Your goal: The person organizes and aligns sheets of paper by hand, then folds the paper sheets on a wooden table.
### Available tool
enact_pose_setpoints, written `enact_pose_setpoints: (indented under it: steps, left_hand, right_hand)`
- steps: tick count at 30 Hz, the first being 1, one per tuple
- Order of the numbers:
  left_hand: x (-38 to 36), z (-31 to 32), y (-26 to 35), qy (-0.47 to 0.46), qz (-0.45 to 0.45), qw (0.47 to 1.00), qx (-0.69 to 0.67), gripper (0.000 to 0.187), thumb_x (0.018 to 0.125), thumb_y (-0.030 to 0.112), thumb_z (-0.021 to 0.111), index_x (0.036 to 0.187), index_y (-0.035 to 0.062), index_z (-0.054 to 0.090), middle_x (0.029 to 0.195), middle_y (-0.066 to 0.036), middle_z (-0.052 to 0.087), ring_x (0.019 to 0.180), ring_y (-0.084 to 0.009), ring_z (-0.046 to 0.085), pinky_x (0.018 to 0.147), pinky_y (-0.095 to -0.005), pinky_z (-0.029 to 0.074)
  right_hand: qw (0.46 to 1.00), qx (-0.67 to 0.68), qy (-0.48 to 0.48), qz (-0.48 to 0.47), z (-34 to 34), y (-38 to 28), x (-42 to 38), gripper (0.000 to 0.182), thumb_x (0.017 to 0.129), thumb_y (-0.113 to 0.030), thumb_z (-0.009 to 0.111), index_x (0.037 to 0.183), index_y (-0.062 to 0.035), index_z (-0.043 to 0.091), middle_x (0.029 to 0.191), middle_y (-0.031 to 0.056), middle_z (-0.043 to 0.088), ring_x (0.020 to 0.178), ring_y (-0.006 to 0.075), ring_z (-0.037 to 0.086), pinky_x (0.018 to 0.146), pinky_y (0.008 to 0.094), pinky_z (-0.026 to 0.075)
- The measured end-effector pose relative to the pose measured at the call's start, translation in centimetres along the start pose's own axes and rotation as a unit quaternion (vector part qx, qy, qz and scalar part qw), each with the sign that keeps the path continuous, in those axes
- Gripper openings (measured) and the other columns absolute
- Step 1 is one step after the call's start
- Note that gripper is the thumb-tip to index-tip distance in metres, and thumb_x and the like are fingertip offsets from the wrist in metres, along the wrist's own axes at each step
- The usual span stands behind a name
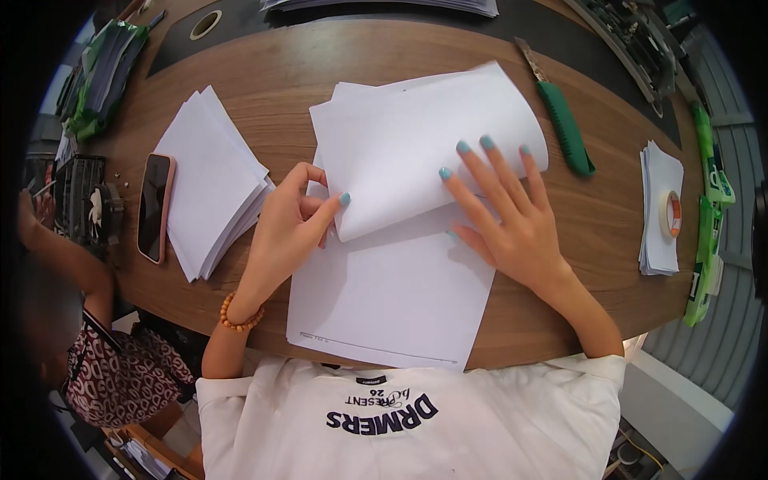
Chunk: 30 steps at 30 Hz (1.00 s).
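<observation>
A white sheet of paper (400, 128) is folded over, its lower edge raised and curving at the right. My left hand (300, 212) pinches the near left corner of this sheet between thumb and fingers. Fingers spread, my right hand (508, 208) lies against the sheet's right part. Beneath both hands is more white paper (384, 296), with a thin line of print along its near edge. To the left stands a fanned stack of white paper (212, 176), and a phone (156, 208) in a pink case rests against its left side.
A green-handled utility knife (566, 128) lies right of the sheets, blade pointing away. Farther right, a tape roll (670, 214) sits on small paper slips (654, 252). Another tape roll (206, 26) is at the back left. Another person's arm (68, 248) shows at the left edge.
</observation>
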<state>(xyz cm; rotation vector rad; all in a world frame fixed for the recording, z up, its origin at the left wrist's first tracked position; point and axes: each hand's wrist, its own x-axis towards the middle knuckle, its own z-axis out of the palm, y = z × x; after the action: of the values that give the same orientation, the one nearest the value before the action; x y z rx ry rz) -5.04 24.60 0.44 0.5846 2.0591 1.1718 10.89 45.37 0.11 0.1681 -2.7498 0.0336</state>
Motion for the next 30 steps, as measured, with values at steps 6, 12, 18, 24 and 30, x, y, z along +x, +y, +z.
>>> enact_pose_setpoints:
  steps: [6,12,18,24,30]
  left_hand:
    - [0.2,0.3,0.7,0.025,-0.012,0.998,0.055,0.019,0.083,0.014,0.057,0.090,-0.0003,0.047,0.053,-0.008,0.060,0.037,-0.0081,0.045,0.039,-0.0215,0.034]
    - [0.6,0.2,0.9,0.024,-0.034,0.997,0.057,0.021,0.083,0.017,0.058,0.089,0.0000,0.048,0.052,-0.007,0.060,0.035,-0.0076,0.043,0.035,-0.0211,0.032]
    - [0.7,0.2,1.1,0.028,-0.036,0.998,0.049,0.020,0.084,0.017,0.058,0.091,0.0010,0.048,0.047,-0.004,0.056,0.032,-0.0041,0.037,0.033,-0.0192,0.025]
    - [0.7,0.4,1.3,0.034,-0.038,0.996,0.069,0.023,0.084,0.019,0.058,0.090,-0.0017,0.051,0.050,-0.005,0.059,0.033,-0.0072,0.040,0.033,-0.0204,0.031]
    - [0.7,0.4,0.8,0.046,-0.035,0.997,0.060,0.020,0.084,0.017,0.058,0.090,0.0005,0.050,0.048,-0.003,0.057,0.033,-0.0039,0.037,0.033,-0.0192,0.025]
  right_hand:
    - [0.998,0.053,-0.012,0.014,1.1,-0.5,-0.9,0.050,0.068,-0.022,0.068,0.115,-0.0106,0.056,0.122,0.0117,0.052,0.116,0.0279,0.046,0.098,0.0458,0.031]
    - [1.000,0.028,0.004,0.008,1.3,-0.5,-1.1,0.044,0.068,-0.020,0.068,0.111,-0.0125,0.058,0.115,0.0090,0.056,0.107,0.0248,0.052,0.089,0.0413,0.038]
    - [0.999,0.026,0.028,0.014,1.5,-0.6,-0.9,0.037,0.069,-0.015,0.067,0.105,-0.0120,0.061,0.110,0.0085,0.057,0.102,0.0231,0.054,0.086,0.0400,0.038]
    - [0.999,0.033,0.021,0.019,1.4,-0.6,-0.9,0.036,0.070,-0.014,0.067,0.106,-0.0126,0.060,0.109,0.0079,0.058,0.102,0.0226,0.054,0.087,0.0391,0.039]
    - [0.999,0.030,0.005,0.017,1.4,-0.7,-0.6,0.037,0.070,-0.015,0.067,0.107,-0.0129,0.060,0.110,0.0071,0.058,0.102,0.0226,0.054,0.088,0.0389,0.039]
